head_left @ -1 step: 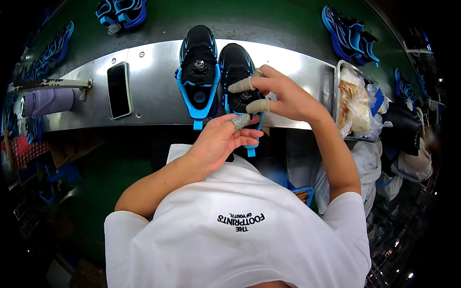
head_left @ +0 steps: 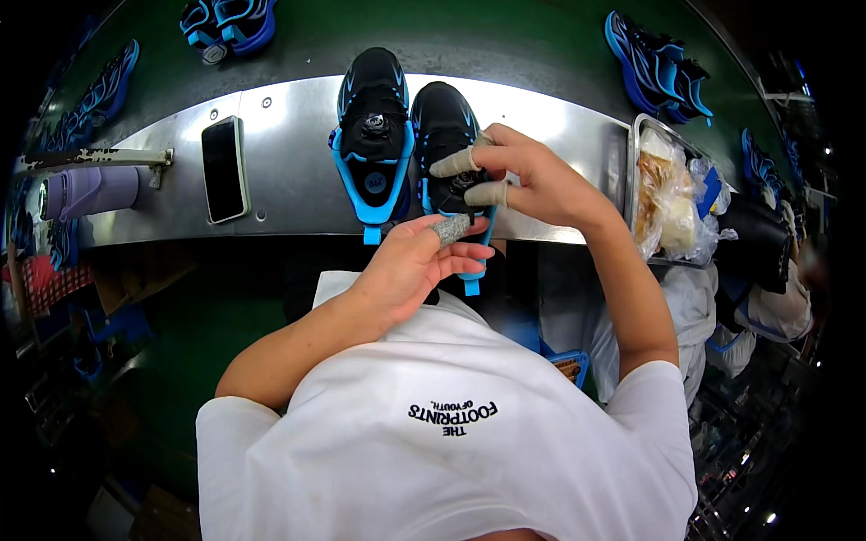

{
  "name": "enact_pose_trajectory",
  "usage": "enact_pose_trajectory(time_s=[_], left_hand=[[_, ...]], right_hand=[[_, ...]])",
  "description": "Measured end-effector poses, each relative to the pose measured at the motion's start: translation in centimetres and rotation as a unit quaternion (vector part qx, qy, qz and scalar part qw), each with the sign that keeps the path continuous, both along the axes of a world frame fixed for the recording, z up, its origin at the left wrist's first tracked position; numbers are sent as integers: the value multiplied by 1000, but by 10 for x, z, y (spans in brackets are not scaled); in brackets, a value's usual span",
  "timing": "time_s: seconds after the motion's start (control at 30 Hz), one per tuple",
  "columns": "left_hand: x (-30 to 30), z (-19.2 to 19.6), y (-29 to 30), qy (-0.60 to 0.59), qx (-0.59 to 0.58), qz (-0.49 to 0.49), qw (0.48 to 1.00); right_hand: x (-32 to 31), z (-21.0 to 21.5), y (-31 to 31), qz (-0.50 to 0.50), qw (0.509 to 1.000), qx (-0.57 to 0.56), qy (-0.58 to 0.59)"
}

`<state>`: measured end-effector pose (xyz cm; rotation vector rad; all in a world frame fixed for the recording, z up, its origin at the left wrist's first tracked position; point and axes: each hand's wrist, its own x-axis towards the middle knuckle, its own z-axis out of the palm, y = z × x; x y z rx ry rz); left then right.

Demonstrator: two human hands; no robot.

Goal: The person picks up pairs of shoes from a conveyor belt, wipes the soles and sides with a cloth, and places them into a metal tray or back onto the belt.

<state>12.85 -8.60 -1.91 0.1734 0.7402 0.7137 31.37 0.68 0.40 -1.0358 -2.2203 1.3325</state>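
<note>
Head view: the black-and-blue shoe (head_left: pixel 441 110) under both hands sits on the metal bench (head_left: pixel 298 162), toe pointing away from the person, just beside its mate (head_left: pixel 373 79). Above it, the right hand (head_left: pixel 552 187) has its covered thumb and forefinger spread, the dark dial (head_left: pixel 464 179) between them — whether they press on the shoe, I cannot tell. The left hand (head_left: pixel 406 270) is turned partly palm up near the blue heel loop (head_left: pixel 472 286), thumb wearing a grey finger cover (head_left: pixel 451 229); whether its grip pinches anything is hidden. Good handling here probably means steadying the heel with the left hand — and working the right fingertips lightly, without nudging the mate.
</note>
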Motion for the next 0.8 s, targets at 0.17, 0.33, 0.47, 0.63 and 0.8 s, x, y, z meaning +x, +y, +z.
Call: enact_pose_trajectory(time_s=[0.17,0.33,0.47,0.63,0.8], left_hand=[[0,0,1,6,-8,-18,1000],[0,-2,-1,13,-8,-5,1000],[2,-3,-1,-5,-25,11,1000],[0,-1,1,3,-6,-4,1000],[3,-4,0,-14,-24,6,1000]], right_hand=[[-9,7,-6,-54,984,47,-162],[0,0,4,4,1000,10,-29],[-13,10,-8,-58,983,11,-172],[1,5,0,-3,998,7,-66],[-11,10,-9,-52,982,35,-176]])
